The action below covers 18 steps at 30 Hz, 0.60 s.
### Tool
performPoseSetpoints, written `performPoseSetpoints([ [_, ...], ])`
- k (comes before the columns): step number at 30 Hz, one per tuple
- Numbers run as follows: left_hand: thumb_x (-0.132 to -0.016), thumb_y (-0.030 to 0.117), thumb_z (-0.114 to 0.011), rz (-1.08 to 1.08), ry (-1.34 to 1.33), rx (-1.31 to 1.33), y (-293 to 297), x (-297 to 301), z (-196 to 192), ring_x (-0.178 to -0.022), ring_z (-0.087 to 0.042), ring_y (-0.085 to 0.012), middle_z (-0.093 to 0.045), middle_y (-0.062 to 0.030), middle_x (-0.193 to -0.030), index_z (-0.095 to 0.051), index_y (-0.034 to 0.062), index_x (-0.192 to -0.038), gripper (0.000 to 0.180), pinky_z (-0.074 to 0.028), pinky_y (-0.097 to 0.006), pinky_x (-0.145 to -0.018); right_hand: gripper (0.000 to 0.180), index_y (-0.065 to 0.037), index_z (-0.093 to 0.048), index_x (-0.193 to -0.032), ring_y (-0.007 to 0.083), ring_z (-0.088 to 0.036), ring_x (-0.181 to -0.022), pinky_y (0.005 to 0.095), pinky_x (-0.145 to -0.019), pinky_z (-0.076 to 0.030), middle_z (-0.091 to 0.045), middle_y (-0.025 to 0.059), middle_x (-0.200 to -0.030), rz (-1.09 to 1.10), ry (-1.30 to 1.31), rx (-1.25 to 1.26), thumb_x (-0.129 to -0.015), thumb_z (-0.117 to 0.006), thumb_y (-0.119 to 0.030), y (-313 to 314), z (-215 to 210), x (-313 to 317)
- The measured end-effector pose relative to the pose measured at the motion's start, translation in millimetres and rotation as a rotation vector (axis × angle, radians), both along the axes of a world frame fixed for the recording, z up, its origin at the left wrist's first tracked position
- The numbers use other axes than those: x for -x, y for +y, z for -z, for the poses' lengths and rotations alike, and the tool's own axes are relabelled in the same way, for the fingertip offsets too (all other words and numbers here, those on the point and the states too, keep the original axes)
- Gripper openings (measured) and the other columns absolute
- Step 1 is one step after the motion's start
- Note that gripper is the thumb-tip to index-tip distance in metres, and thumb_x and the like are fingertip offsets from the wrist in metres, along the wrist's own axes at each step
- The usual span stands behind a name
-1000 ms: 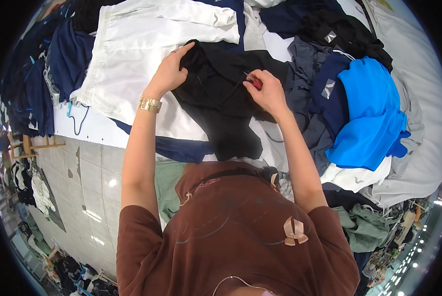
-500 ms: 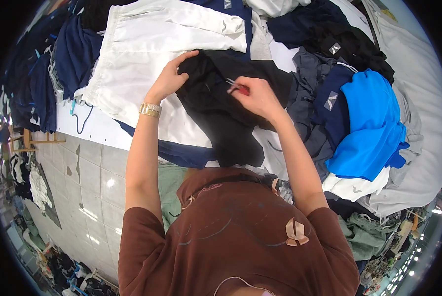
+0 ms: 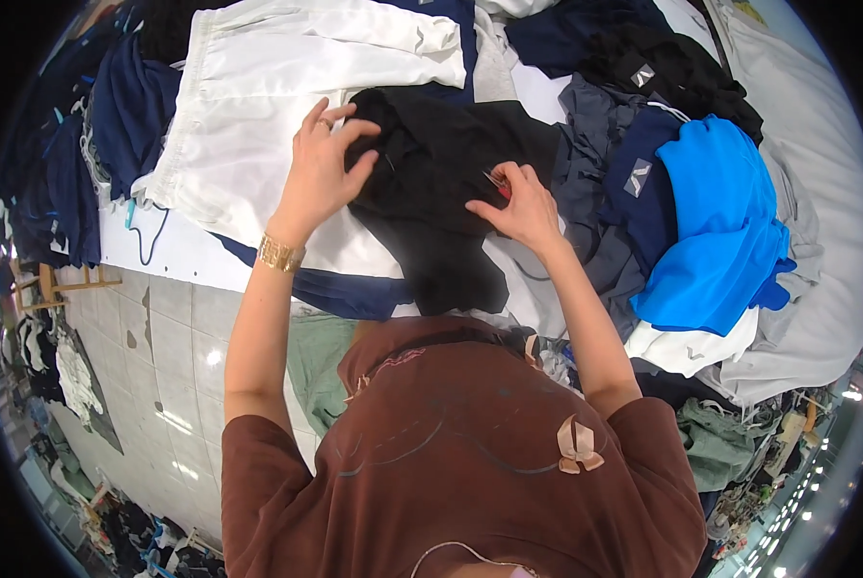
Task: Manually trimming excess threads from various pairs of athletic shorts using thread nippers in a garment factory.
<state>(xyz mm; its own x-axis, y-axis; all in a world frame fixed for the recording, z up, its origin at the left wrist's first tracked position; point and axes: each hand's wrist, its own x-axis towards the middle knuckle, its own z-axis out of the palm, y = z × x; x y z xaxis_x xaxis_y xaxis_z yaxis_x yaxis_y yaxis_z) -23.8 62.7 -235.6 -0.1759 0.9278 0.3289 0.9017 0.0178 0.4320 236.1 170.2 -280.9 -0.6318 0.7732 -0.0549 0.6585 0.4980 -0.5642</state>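
Note:
A black garment (image 3: 451,164) lies spread on the work table in front of me, over part of white shorts (image 3: 248,106). At its left edge is my left hand (image 3: 327,164), fingers curved and apart with nothing between them; I cannot tell whether the fingertips touch the cloth. Over the right part of the black cloth, my right hand (image 3: 528,212) keeps small red-handled thread snips (image 3: 504,190) tucked under its fingers, the thumb standing away. Only the snips' metal tips and a bit of red show.
Right of the black garment lie dark grey cloth (image 3: 590,193), a navy garment (image 3: 634,183) and a bright blue garment (image 3: 720,222) on a white one (image 3: 692,349). Navy clothes (image 3: 133,116) are heaped at far left. A blue cord (image 3: 147,241) hangs over the table's edge.
My left hand has lifted off the cloth's edge and spread its fingers. The right hand with the snips has shifted right and down, and the black garment lies flatter.

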Motion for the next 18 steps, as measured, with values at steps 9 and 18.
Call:
performPoseSetpoints([
  [9,-0.073,0.045,-0.067,0.289,0.573,0.379,-18.6,11.1,14.2,-0.119,-0.046,-0.0278,-0.063,-0.0071,-0.087,-0.064,0.0099,-0.081,0.037,-0.012,-0.066,-0.102,0.024,-0.003,-0.059,-0.079,0.0299,-0.058,-0.06,0.0359,-0.059,-0.046,-0.058,0.0137,-0.064,0.283,0.316,-0.035,-0.072,-0.068,-0.023,51.0,-12.1,-11.9],
  [18,-0.075,0.041,-0.07,0.071,0.294,-0.15,22.3,38.3,-139.9,-0.07,-0.057,-0.0214,-0.056,-0.004,-0.069,-0.044,0.0085,-0.12,0.061,-0.025,-0.045,-0.099,0.027,0.0,-0.049,-0.071,0.0066,-0.036,-0.056,0.0238,-0.051,-0.032,-0.039,-0.001,-0.056,0.328,0.766,-0.23,-0.078,-0.062,-0.022,130.3,-173.2,-17.9],
])
